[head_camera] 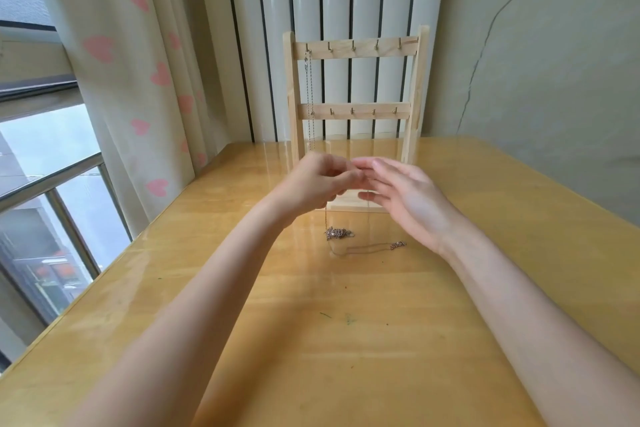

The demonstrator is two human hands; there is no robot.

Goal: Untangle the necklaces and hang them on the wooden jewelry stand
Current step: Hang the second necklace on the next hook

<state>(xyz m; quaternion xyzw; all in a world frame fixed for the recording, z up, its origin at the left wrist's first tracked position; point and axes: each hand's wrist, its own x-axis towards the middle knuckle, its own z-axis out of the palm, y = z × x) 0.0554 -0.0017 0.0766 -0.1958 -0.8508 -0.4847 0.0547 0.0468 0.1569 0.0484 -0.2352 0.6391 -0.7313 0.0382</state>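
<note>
1. Head view, grips: the left hand point(320, 180) is curled, its fingertips pinching a thin rose-coloured chain point(326, 217) that drops straight down from it. The right hand point(405, 198) is held flat with fingers extended, its tips meeting the left hand's fingers; whether it holds the chain cannot be told.
2. Position: below both grips, the chain ends in a knotted clump point(337, 233) resting on the bench point(311, 322), with a loose strand point(367, 248) trailing toward the right wrist.
3. Beyond the grips stands the wooden jewelry stand point(355, 47); one silver necklace point(309, 97) hangs from its top-left hook.
4. Handling judgement: the chain is light, limp, fine and prone to kinking. Take hold just beside the knot with the fingertips and tease loops apart without pulling.
</note>
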